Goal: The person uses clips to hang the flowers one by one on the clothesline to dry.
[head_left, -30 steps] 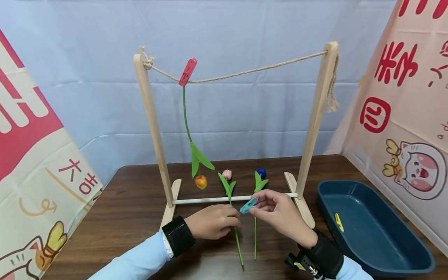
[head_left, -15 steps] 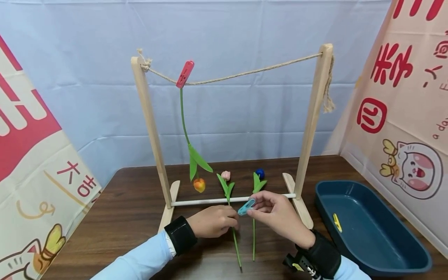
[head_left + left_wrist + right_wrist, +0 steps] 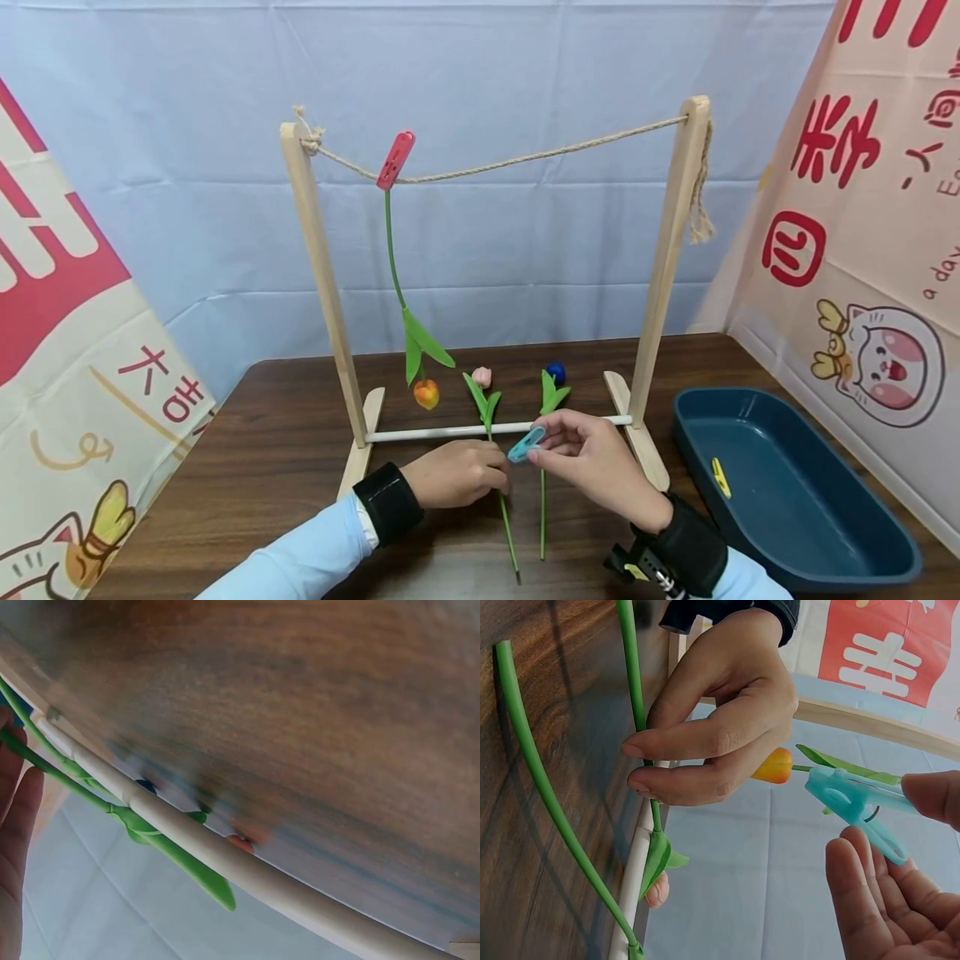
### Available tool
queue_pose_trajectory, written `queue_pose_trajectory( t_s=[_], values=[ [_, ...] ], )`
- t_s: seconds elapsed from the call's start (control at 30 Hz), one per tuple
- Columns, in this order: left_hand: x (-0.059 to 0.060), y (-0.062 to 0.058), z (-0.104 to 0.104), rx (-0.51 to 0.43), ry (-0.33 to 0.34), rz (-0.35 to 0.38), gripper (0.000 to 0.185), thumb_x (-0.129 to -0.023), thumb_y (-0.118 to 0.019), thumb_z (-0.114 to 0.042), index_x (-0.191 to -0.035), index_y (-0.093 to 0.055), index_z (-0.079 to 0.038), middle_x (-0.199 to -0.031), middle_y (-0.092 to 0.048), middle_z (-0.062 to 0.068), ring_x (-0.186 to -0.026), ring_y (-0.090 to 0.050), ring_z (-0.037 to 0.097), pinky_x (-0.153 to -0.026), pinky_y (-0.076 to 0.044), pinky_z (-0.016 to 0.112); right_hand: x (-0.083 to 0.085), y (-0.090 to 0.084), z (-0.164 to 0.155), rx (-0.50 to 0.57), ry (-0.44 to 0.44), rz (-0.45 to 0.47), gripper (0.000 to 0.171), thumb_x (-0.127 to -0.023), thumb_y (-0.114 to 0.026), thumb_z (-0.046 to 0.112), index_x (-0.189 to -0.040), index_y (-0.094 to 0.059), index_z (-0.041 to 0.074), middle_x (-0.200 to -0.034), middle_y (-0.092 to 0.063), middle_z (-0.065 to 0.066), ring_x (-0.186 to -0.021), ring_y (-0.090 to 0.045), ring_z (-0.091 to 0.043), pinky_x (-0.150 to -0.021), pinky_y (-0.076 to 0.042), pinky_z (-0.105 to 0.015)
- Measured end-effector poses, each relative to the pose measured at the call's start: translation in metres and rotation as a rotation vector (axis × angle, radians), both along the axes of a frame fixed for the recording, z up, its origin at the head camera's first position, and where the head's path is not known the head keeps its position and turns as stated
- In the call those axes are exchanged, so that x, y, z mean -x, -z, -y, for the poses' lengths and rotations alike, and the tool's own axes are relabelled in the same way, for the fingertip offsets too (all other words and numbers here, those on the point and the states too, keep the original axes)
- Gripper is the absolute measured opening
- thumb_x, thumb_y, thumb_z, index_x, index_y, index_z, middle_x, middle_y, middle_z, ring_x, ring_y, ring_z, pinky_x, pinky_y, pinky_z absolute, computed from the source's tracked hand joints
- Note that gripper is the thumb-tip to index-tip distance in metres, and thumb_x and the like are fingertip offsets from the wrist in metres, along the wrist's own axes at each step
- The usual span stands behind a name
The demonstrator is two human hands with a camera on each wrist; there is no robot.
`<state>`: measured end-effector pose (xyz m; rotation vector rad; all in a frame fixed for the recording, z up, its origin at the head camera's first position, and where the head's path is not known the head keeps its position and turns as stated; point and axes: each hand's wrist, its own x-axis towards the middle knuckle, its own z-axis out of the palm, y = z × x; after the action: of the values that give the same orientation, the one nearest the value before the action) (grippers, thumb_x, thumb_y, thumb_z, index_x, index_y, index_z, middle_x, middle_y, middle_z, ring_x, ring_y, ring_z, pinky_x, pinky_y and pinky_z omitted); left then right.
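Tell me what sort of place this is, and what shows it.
Probably a staged tabletop set rather than a lived-in room: a creased blue sheet hangs behind the table, and printed banners flank it on both sides.

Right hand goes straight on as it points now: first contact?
Likely the left hand, pinching the pink tulip's stem: in the head view it lies just beyond the blue clothespin in the right hand. Depth is unclear; they might miss.
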<state>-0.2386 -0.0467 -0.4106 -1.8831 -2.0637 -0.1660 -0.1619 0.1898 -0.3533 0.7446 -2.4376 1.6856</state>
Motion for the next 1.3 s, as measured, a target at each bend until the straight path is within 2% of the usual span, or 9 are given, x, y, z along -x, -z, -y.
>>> queue_pose_trajectory(
  t_s=[0.33,0.57,0.67,0.83,0.97,1.17,1.3],
  values=[
    [-0.002,-0.002,0.002,-0.054,0.016,0.002,0.020,-0.085,-0.068,0.000,-0.091,-0.074,-0.018,-0.094,-0.063,-0.007,-0.094,-0.058,0.007,-0.086,-0.044,0.014,-0.002,-0.002,0.002,0.002,0.033,-0.048,0.026,-0.088,-0.074,0.013,-0.109,-0.065,0.001,-0.093,-0.066,-0.006,-0.082,-0.066,-0.015,-0.070,-0.056,-0.030],
    [-0.003,-0.009,0.003,-0.112,0.007,-0.025,0.019,-0.086,-0.065,0.003,-0.087,-0.069,-0.016,-0.094,-0.062,-0.005,-0.091,-0.056,0.009,-0.081,-0.046,0.017,-0.004,-0.007,0.001,0.016,0.175,-0.064,0.026,-0.086,-0.075,0.013,-0.108,-0.066,0.003,-0.092,-0.067,-0.004,-0.083,-0.067,-0.014,-0.071,-0.056,-0.028],
    [-0.003,-0.013,0.003,-0.136,0.006,-0.035,0.019,-0.086,-0.065,0.004,-0.090,-0.069,-0.015,-0.094,-0.062,-0.004,-0.091,-0.056,0.009,-0.082,-0.047,0.018,-0.004,-0.009,0.000,0.030,0.242,-0.068,0.025,-0.087,-0.075,0.015,-0.108,-0.067,0.005,-0.092,-0.067,-0.005,-0.083,-0.067,-0.014,-0.071,-0.055,-0.028],
    [-0.005,-0.019,0.002,-0.196,-0.009,-0.072,0.019,-0.086,-0.071,0.001,-0.096,-0.070,-0.015,-0.094,-0.062,-0.004,-0.093,-0.058,0.008,-0.085,-0.046,0.015,-0.003,-0.012,-0.004,0.049,0.307,-0.068,0.027,-0.088,-0.075,0.018,-0.109,-0.067,0.004,-0.092,-0.067,-0.006,-0.083,-0.066,-0.017,-0.069,-0.055,-0.028],
    [-0.007,-0.027,0.000,-0.271,-0.004,-0.067,0.020,-0.084,-0.074,0.002,-0.096,-0.068,-0.013,-0.094,-0.061,-0.002,-0.092,-0.059,0.008,-0.086,-0.046,0.014,-0.002,-0.014,-0.005,0.058,0.326,-0.092,0.028,-0.088,-0.075,0.016,-0.110,-0.066,0.001,-0.092,-0.067,-0.008,-0.083,-0.066,-0.018,-0.068,-0.055,-0.027],
    [-0.008,-0.041,-0.004,-0.377,-0.010,-0.061,0.013,-0.094,-0.061,0.000,-0.099,-0.065,-0.011,-0.099,-0.061,0.001,-0.094,-0.060,0.010,-0.087,-0.047,0.017,-0.002,-0.015,-0.006,0.057,0.361,-0.161,0.026,-0.087,-0.075,0.011,-0.109,-0.066,0.001,-0.093,-0.067,-0.008,-0.081,-0.066,-0.012,-0.068,-0.056,-0.025],
    [-0.007,-0.052,-0.005,-0.437,-0.030,-0.057,0.014,-0.099,-0.052,-0.002,-0.100,-0.064,-0.010,-0.100,-0.062,0.001,-0.096,-0.060,0.011,-0.090,-0.047,0.023,-0.003,-0.016,-0.006,0.073,0.374,-0.184,0.026,-0.087,-0.075,0.011,-0.109,-0.066,0.000,-0.093,-0.066,-0.009,-0.081,-0.066,-0.011,-0.068,-0.055,-0.023]
  ],
)
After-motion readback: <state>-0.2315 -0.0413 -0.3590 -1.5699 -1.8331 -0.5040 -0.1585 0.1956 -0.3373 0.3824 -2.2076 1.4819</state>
